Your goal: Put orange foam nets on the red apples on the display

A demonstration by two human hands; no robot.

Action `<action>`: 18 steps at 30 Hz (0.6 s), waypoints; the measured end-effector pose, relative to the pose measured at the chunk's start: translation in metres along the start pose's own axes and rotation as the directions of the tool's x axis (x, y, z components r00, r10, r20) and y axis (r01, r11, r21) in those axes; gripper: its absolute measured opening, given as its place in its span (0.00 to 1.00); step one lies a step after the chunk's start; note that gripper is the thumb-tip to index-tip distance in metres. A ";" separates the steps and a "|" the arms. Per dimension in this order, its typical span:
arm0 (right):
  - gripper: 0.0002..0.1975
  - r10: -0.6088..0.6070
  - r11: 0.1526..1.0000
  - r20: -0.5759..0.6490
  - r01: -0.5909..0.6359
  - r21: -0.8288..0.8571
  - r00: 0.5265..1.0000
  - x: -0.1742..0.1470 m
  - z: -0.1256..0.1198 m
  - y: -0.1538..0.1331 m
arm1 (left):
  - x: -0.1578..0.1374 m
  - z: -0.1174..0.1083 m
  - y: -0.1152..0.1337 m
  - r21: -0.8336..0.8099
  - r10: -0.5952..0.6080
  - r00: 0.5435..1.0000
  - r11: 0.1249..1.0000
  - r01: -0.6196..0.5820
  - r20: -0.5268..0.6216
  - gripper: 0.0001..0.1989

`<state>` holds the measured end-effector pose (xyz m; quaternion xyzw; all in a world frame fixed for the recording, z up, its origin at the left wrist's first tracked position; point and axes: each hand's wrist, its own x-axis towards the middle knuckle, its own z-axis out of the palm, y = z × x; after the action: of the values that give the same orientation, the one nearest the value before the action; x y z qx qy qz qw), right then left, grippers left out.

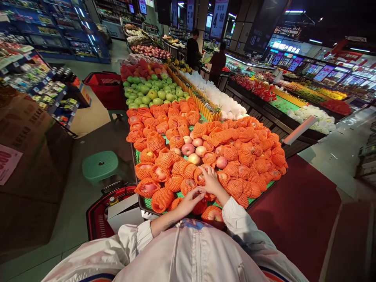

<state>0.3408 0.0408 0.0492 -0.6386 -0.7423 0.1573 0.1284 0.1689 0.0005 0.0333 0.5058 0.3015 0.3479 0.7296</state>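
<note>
- Right hand (pixel 212 182): grip half spread over an orange-netted apple (pixel 199 177); whether it is clasped I cannot tell
- Left hand (pixel 190 199): grip loosely curled beside the right, over a shaded apple (pixel 200 207); the palm is hidden, so I cannot tell if it holds anything
- Bare apples (pixel 188 149) lie mid-bench, beyond the hands, among netted ones
- Green apples (pixel 152 92) sit farther back
- White box (pixel 126 211) beside the bench, partly hidden by the left sleeve
- Pink price card (pixel 9 162), cut off at left
- Hanging sign (pixel 219 19): "4.98", upper characters illegible
</note>
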 end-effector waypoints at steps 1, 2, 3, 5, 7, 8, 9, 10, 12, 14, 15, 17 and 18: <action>0.52 -0.017 0.997 0.030 0.015 0.069 0.999 -0.002 -0.003 0.005 | -0.001 0.001 0.001 0.016 0.002 1.000 1.000 -0.002 0.005 0.18; 0.53 -0.029 0.989 0.038 0.023 0.147 0.999 -0.003 -0.005 0.011 | -0.002 0.001 0.002 0.031 -0.004 1.000 1.000 0.003 0.013 0.18; 0.51 -0.021 0.976 0.014 0.017 0.219 1.000 -0.002 -0.008 0.019 | -0.003 0.001 0.002 0.042 -0.014 1.000 0.999 0.013 0.020 0.18; 0.41 0.097 0.948 -0.131 -0.051 0.314 0.987 0.004 -0.013 0.036 | -0.004 0.001 0.003 0.053 -0.030 0.999 0.998 0.028 0.029 0.17; 0.31 0.273 0.924 -0.301 -0.161 0.347 0.914 0.014 -0.019 0.054 | -0.005 0.001 0.003 0.042 -0.040 0.999 0.998 0.039 0.029 0.18; 0.28 0.338 0.914 -0.363 -0.210 0.347 0.869 0.021 -0.022 0.063 | -0.005 0.000 0.002 0.034 -0.042 0.999 0.999 0.041 0.024 0.18; 0.26 0.373 0.908 -0.401 -0.242 0.342 0.837 0.028 -0.025 0.070 | -0.004 0.000 0.002 0.026 -0.041 0.999 0.999 0.041 0.017 0.19; 0.26 0.382 0.908 -0.417 -0.252 0.333 0.824 0.036 -0.028 0.076 | -0.004 -0.001 0.000 0.021 -0.041 0.999 0.999 0.041 0.011 0.19; 0.26 0.356 0.918 -0.410 -0.233 0.319 0.840 0.056 -0.034 0.083 | -0.003 -0.001 -0.001 0.027 -0.035 0.999 0.999 0.035 0.010 0.19; 0.24 0.310 0.927 -0.368 -0.192 0.323 0.877 0.082 -0.039 0.083 | -0.003 -0.001 -0.002 0.054 -0.025 0.999 0.998 0.023 0.022 0.19; 0.21 0.287 0.927 -0.339 -0.171 0.333 0.896 0.097 -0.041 0.082 | -0.003 -0.001 -0.003 0.069 -0.019 0.999 0.997 0.017 0.028 0.19; 0.16 0.264 0.921 -0.289 -0.151 0.359 0.920 0.127 -0.044 0.078 | -0.003 -0.002 -0.003 0.087 -0.016 0.999 0.996 0.013 0.034 0.21; 0.14 0.265 0.917 -0.275 -0.153 0.369 0.924 0.140 -0.045 0.077 | -0.003 -0.002 -0.003 0.089 -0.021 0.999 0.996 0.017 0.036 0.21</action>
<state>0.4070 0.1930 0.0587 -0.7002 -0.5994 0.1909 0.3376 0.1657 -0.0017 0.0305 0.5410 0.3079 0.3178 0.7152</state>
